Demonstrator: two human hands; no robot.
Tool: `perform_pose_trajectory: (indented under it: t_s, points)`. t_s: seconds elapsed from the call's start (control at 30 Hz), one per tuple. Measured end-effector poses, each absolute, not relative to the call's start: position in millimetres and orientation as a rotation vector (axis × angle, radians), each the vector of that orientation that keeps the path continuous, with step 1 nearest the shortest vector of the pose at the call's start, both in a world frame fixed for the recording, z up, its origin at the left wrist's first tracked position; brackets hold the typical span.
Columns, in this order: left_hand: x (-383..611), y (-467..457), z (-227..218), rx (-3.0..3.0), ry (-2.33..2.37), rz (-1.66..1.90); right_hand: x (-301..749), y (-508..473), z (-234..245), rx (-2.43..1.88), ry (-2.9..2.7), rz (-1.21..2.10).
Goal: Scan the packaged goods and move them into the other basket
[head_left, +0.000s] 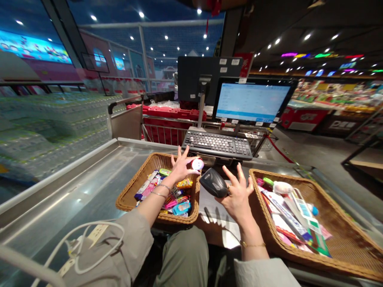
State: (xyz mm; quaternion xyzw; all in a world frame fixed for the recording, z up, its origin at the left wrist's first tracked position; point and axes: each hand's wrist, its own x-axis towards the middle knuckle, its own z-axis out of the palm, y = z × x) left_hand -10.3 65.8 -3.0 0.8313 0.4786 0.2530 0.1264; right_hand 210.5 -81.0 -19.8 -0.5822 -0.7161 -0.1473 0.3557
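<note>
My left hand [181, 166] pinches a small round item with a white face and a reddish rim [197, 164]; its exact kind is unclear. This hand hovers over the right rim of a wicker basket [127, 195] filled with small colourful packets, among them a blue pack [181, 207]. In my right hand [238, 195] is a black barcode scanner [213, 182], held between thumb and index side with the other fingers spread. The scanner's head points left toward the round item, a small gap between them. A second wicker basket [353, 243] with boxed and packaged goods [287, 211] stands right of my right hand.
Behind my hands sits a black keyboard [217, 143] below a lit monitor [253, 101]. The metal counter [98, 179] has a raised edge at left. White cables [80, 235] and a power strip lie at lower left. A shopping cart [164, 129] stands beyond the counter.
</note>
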Motion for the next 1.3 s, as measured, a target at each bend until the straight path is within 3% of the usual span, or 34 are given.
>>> perform_pose_trajectory:
  t_s: [0.67, 1.03, 1.3]
  points:
    - [-22.0, 82.9, 12.8, 2.539, 1.135, 0.405, 218.8, -83.6, -18.2, -1.426, -1.89, -0.356]
    - [-20.4, 84.9, 17.3, 2.568, 1.068, 0.363, 215.2, -85.1, -17.7, -1.446, -1.843, -0.301]
    - [-17.3, 80.4, 18.2, 2.603, 1.145, 0.498, 209.6, -87.0, -12.0, -1.495, -1.783, -0.438]
